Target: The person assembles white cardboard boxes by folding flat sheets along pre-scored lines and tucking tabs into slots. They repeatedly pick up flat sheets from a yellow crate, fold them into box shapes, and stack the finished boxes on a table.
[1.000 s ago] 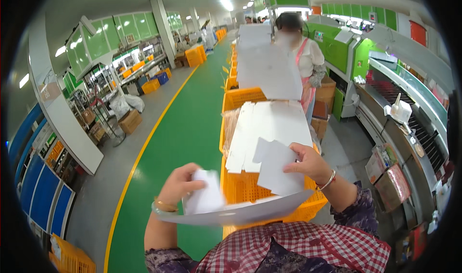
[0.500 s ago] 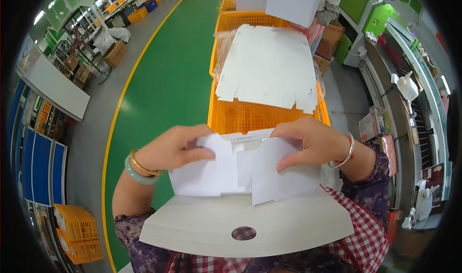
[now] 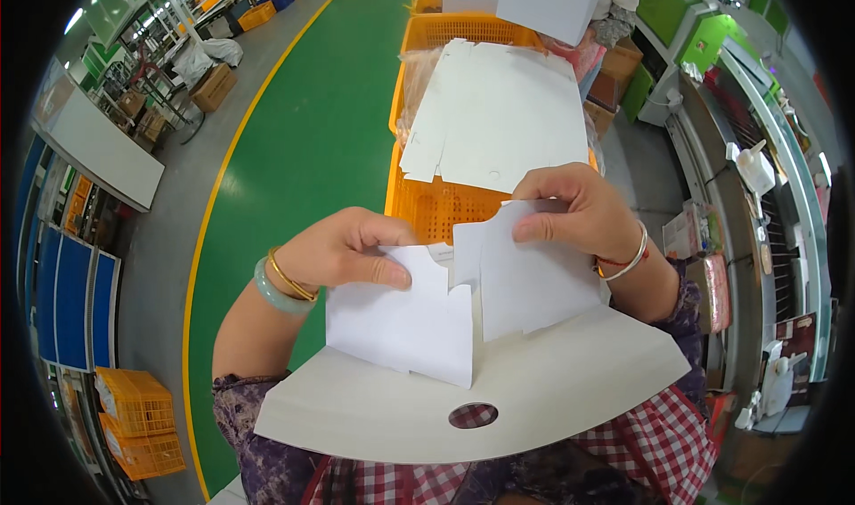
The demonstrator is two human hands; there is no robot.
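Note:
Close in front of me is a white cardboard carton (image 3: 374,400), with a wide panel that has an oval hole near its lower edge. My left hand (image 3: 361,248) pinches the top edge of its left flap (image 3: 392,313), thumb on the near face. The fingers of my right hand (image 3: 565,209) are closed on the right flap (image 3: 541,278), thumb in front. Both flaps have notched edges and stand tilted, with a narrow gap between them. The far wall of the carton is mostly hidden behind the flaps.
Beyond my hands, flat white cardboard sheets (image 3: 503,113) lie across an orange plastic crate (image 3: 423,207). More white board (image 3: 548,6) stands behind. At the right runs a machine bench (image 3: 712,184); stacked orange baskets (image 3: 138,407) are at lower left, beside a green floor lane (image 3: 276,122).
My right hand has moved up and away with the right flap, which is now raised. My left hand has shifted slightly right, and the left flap's inner edge now reaches lower over the panel.

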